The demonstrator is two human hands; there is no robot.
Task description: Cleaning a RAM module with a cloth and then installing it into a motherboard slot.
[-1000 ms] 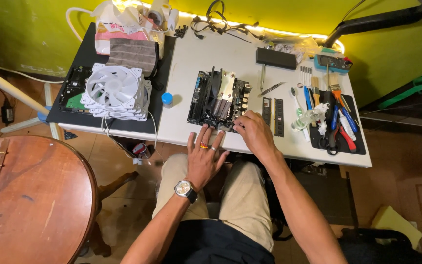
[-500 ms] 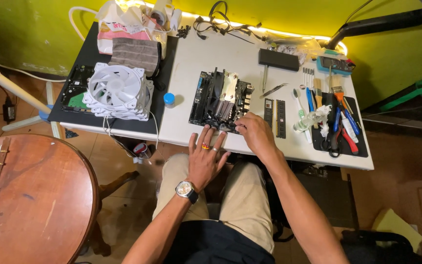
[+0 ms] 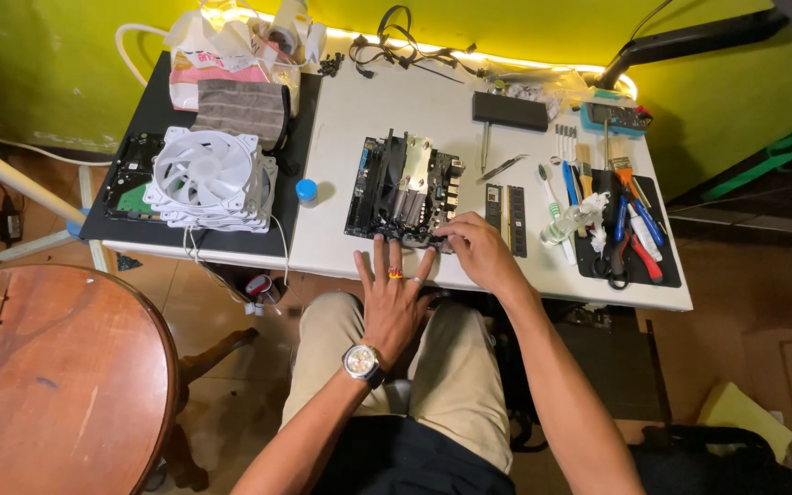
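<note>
Motherboard at the bench front edge looks stiff but fragile, so I'd grab the bare edges; left hand lies flat and released, right hand fingertips pinch its near corner.

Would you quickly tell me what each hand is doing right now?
Left hand: open, fingers spread, fingertips at the motherboard near edge.
Right hand: fingers curled on the same edge; grip unclear.

I see a black circuit board on the white table, white fans left, yellow wall far.
</note>
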